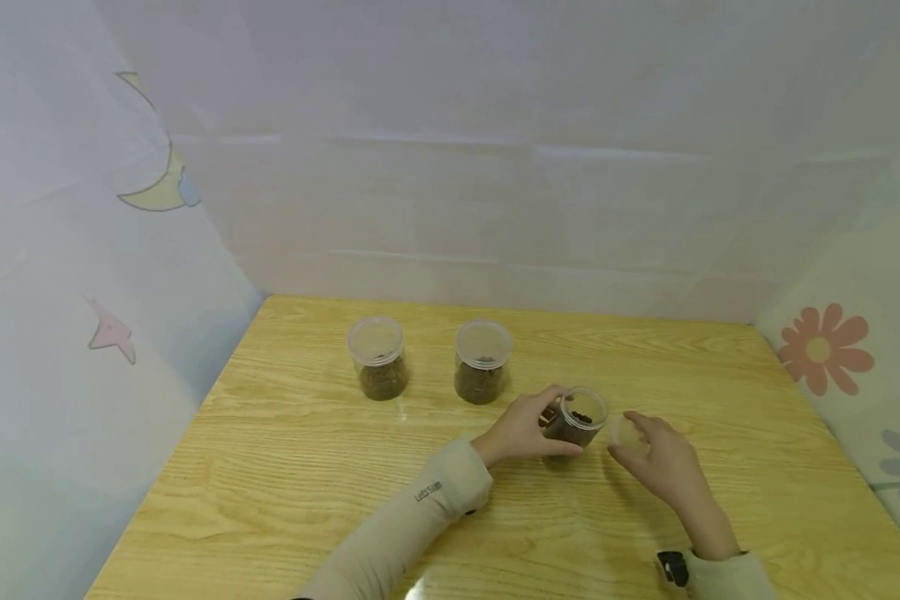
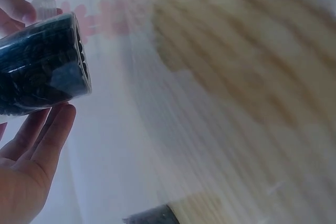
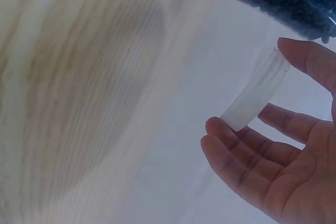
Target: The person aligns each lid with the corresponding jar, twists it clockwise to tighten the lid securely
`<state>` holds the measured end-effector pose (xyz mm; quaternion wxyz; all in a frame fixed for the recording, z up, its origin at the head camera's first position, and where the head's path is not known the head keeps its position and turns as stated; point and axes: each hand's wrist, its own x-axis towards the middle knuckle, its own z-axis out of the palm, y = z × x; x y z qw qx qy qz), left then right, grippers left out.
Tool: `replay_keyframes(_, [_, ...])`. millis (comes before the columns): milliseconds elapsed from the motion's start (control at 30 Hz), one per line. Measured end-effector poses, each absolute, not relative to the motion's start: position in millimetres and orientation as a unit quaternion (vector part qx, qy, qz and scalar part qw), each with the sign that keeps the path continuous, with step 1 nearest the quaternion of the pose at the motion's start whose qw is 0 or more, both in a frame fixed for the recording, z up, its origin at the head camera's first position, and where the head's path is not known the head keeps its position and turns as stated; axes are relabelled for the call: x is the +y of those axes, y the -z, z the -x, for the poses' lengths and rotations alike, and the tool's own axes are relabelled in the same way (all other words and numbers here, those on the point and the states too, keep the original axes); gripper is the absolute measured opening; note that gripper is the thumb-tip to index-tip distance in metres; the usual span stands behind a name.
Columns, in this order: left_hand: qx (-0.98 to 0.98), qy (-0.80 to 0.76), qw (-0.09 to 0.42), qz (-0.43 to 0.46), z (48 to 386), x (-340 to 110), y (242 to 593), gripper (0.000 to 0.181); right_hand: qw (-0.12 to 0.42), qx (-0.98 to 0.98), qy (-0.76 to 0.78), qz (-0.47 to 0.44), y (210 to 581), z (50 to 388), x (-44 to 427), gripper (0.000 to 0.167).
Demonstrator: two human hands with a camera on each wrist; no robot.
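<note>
My left hand (image 1: 519,429) grips a clear plastic jar (image 1: 566,432) filled with small dark pieces. The jar tilts toward the right, and its mouth is uncovered. In the left wrist view, the fingers (image 2: 55,135) and thumb side lie around the jar (image 2: 39,72). Just right of the jar, my right hand (image 1: 663,458) holds a translucent round lid (image 1: 626,433) by its edge, apart from the jar. The right wrist view shows this lid (image 3: 257,92) edge-on between the thumb and fingers of the right hand (image 3: 278,163).
Two similar jars with lids on stand upright farther back on the wooden table (image 1: 285,467): a left jar (image 1: 381,375) and a middle jar (image 1: 482,379). Both hold dark contents. Pale printed cloth (image 1: 450,208) hangs behind the table and along its sides.
</note>
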<state>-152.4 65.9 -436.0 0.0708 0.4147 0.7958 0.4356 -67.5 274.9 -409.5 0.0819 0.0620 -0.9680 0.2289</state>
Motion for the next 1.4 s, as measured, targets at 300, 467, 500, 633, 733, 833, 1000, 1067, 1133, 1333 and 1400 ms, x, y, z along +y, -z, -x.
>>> replay_keyframes(300, [0.805, -0.431, 0.077, -0.400, 149, 54, 440, 0.066, 0.079, -0.967, -0.231, -0.068, 407, 69, 266, 0.056])
replay_keyframes(467, [0.806, -0.431, 0.075, -0.399, 149, 47, 441, 0.067, 0.076, -0.967, -0.234, -0.072, 408, 69, 261, 0.056])
replay_keyframes(500, [0.806, -0.430, 0.074, -0.400, 148, 46, 441, 0.067, 0.074, -0.966, -0.235, -0.072, 408, 69, 259, 0.057])
replay_keyframes(633, [0.811, -0.422, 0.073, -0.399, 147, 41, 441, 0.066, 0.068, -0.967, -0.234, -0.073, 408, 70, 254, 0.056])
replay_keyframes(733, [0.816, -0.419, 0.077, -0.391, 146, 37, 440, 0.067, 0.069, -0.967, -0.233, -0.076, 408, 70, 251, 0.056])
replay_keyframes(833, [0.818, -0.419, 0.077, -0.386, 144, 32, 439, 0.069, 0.068, -0.966, -0.236, -0.079, 408, 71, 248, 0.056])
replay_keyframes(1000, [0.810, -0.438, 0.072, -0.384, 143, 26, 441, 0.070, 0.069, -0.964, -0.241, -0.089, 409, 73, 242, 0.056])
replay_keyframes(1067, [0.805, -0.450, 0.070, -0.381, 143, 24, 442, 0.069, 0.070, -0.963, -0.241, -0.093, 408, 73, 240, 0.055])
replay_keyframes(1133, [0.801, -0.461, 0.069, -0.375, 143, 20, 442, 0.068, 0.069, -0.963, -0.242, -0.093, 407, 74, 238, 0.055])
replay_keyframes(1333, [0.809, -0.460, 0.062, -0.362, 141, 11, 441, 0.069, 0.070, -0.963, -0.240, -0.098, 405, 76, 232, 0.055])
replay_keyframes(1400, [0.812, -0.457, 0.061, -0.357, 141, 8, 441, 0.071, 0.070, -0.962, -0.241, -0.104, 405, 77, 229, 0.055])
